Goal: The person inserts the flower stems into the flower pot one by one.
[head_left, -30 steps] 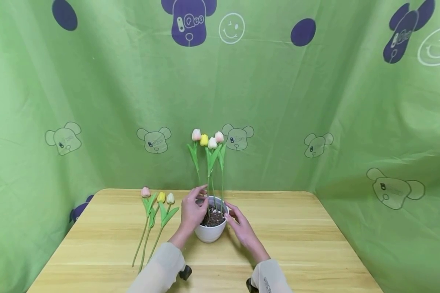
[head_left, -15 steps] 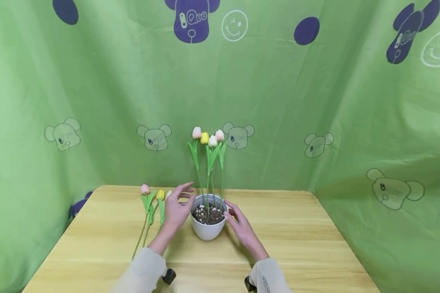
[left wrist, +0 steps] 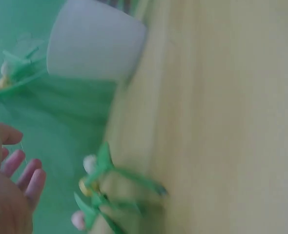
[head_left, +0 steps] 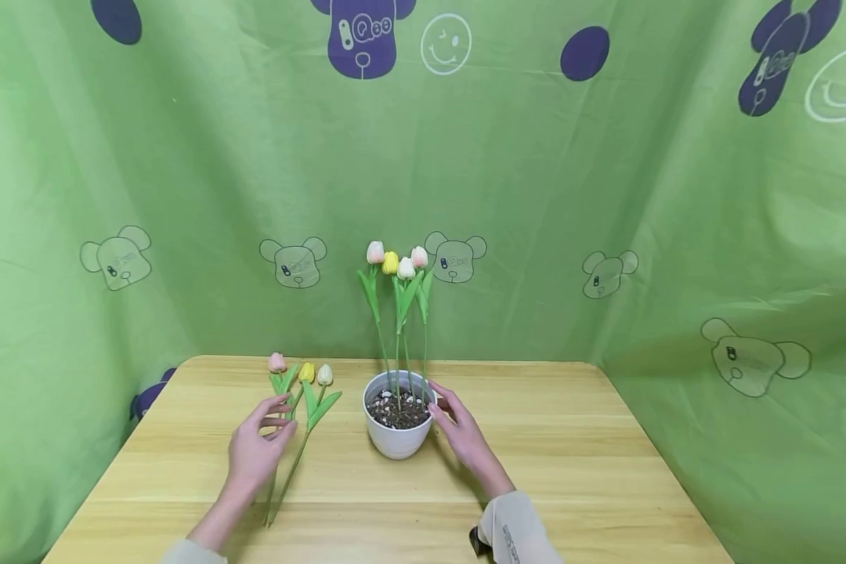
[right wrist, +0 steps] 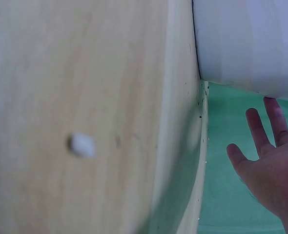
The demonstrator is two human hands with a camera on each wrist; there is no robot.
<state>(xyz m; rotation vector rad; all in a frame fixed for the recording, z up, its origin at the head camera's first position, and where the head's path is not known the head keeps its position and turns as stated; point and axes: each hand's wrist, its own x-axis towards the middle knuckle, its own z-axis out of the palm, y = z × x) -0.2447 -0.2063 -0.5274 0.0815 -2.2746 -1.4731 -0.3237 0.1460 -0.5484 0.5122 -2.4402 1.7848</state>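
Observation:
In the head view a white pot (head_left: 397,440) filled with dark soil stands mid-table. Several artificial tulips rise from it, among them a yellow tulip (head_left: 391,263) and a white tulip (head_left: 406,269). My right hand (head_left: 465,440) touches the pot's right side, fingers fairly straight in the right wrist view. Over the tulips lying at the left hovers my left hand (head_left: 255,450), its fingers loosely bent and holding nothing. Those lying are a pink tulip (head_left: 277,363), a second yellow tulip (head_left: 307,373) and a second white tulip (head_left: 325,375); the hand partly hides their stems.
The wooden table (head_left: 571,470) reaches back to a green printed curtain (head_left: 522,180), which also hangs on both sides. A small white lump (right wrist: 82,145) lies on the wood in the right wrist view.
My left hand has moved from the stems in the pot leftward to the lying tulips. My right hand stays at the pot. The pot has shifted slightly left in view.

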